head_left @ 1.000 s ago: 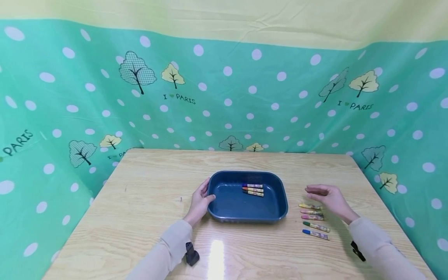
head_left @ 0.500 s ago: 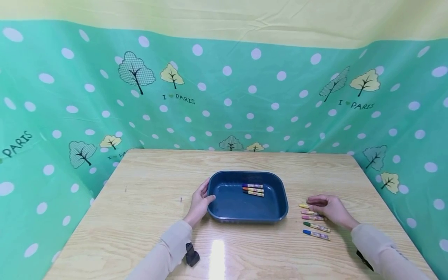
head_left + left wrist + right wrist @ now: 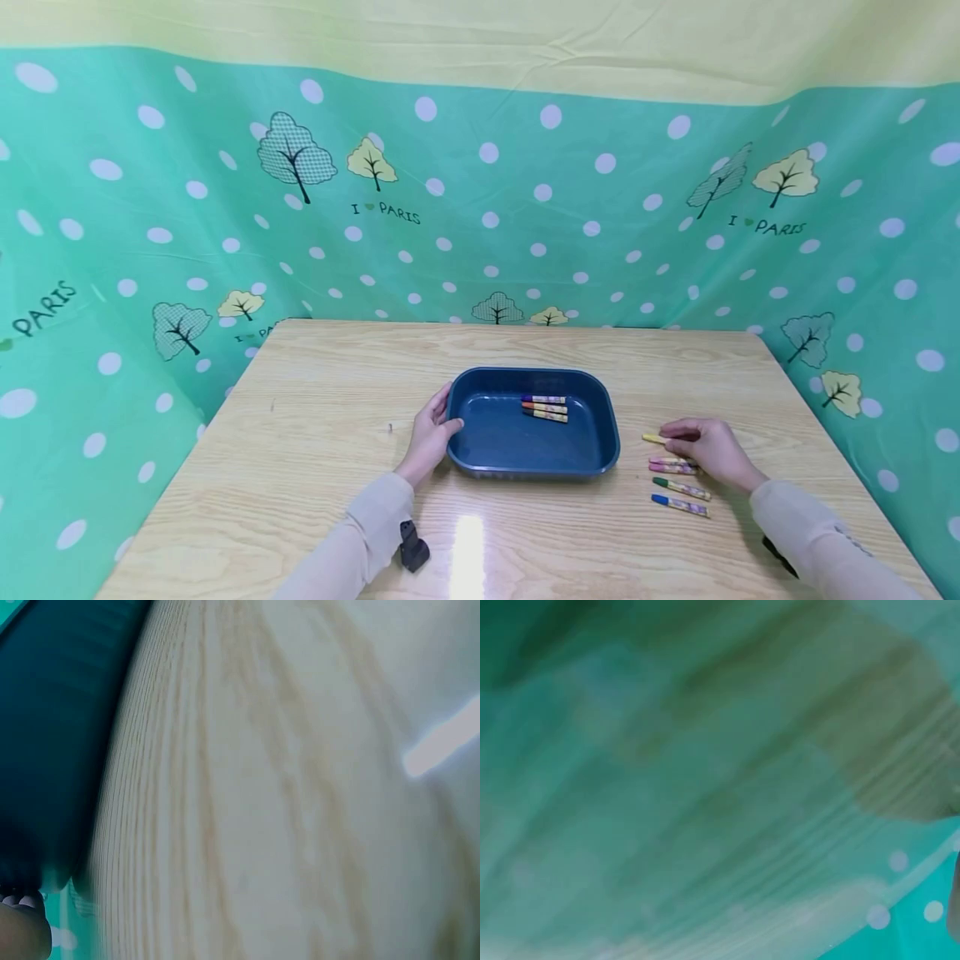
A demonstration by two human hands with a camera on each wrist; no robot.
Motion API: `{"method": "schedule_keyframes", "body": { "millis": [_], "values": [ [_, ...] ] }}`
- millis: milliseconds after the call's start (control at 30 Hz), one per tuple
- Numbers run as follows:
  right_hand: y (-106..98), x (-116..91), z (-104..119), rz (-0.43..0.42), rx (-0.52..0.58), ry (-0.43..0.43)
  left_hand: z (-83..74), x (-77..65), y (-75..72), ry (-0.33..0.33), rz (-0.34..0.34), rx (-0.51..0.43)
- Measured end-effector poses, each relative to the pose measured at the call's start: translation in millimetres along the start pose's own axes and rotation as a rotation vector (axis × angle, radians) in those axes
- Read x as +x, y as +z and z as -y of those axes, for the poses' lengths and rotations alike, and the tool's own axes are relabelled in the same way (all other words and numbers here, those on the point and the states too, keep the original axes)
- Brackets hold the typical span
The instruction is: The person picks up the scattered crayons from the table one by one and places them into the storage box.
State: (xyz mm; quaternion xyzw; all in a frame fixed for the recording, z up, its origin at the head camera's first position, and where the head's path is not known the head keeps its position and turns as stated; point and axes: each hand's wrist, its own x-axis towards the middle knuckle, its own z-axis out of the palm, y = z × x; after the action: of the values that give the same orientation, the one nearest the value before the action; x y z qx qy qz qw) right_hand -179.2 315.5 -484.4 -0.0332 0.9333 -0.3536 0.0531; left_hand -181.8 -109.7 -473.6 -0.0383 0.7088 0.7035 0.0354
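My left hand (image 3: 427,437) grips the left end of a dark blue plastic basin (image 3: 532,472), thumb over the rim and fingers along the outer wall. In the left wrist view the basin's side wall (image 3: 64,735) fills the upper left, with fingertips (image 3: 26,904) at the lower left. Right of the basin, my right hand (image 3: 708,450) pinches a yellow crayon (image 3: 652,438), whose right part the fingers hide. Two pinkish crayons (image 3: 671,469) lie just below that hand, partly covered by it. Inside the basin are a purple crayon (image 3: 544,399), an orange one and a black one.
Nearer the front on the wooden table (image 3: 300,500) lie a green crayon (image 3: 681,488) and a blue crayon (image 3: 680,505). A green dotted curtain (image 3: 540,225) hangs behind and at both sides. The right wrist view is mostly blurred tabletop.
My right hand has come down towards me from above the crayon row, and its fingers have closed on the yellow crayon. The left hand and basin have stayed in place.
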Motion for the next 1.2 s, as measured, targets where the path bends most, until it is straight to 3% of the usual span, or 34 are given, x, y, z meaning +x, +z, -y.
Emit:
{"method": "schedule_keyframes", "body": {
  "millis": [233, 467, 667, 900, 1033, 1200],
  "values": [
    [-6, 1, 10, -0.025, 0.027, -0.005, 15.2, 8.0, -0.1, 0.008, -0.009, 0.007],
    [-15, 7, 36, -0.095, 0.046, -0.086, 14.9, 7.1, 0.6, 0.010, -0.007, 0.010],
    [-18, 16, 66, -0.092, 0.070, -0.123, 14.1, 7.6, -1.3, 0.020, 0.004, -0.004],
    [-2, 29, 94, -0.050, 0.151, -0.151, 13.5, 7.7, -1.4, 0.009, -0.024, 0.010],
    [12, 32, 107, -0.049, 0.185, -0.150, 2.3, 2.8, 1.7, 0.006, -0.012, 0.002],
    [34, 38, 121, -0.025, 0.190, -0.178, 11.2, 6.6, 1.3, -0.003, -0.018, 0.020]
  ]
}}
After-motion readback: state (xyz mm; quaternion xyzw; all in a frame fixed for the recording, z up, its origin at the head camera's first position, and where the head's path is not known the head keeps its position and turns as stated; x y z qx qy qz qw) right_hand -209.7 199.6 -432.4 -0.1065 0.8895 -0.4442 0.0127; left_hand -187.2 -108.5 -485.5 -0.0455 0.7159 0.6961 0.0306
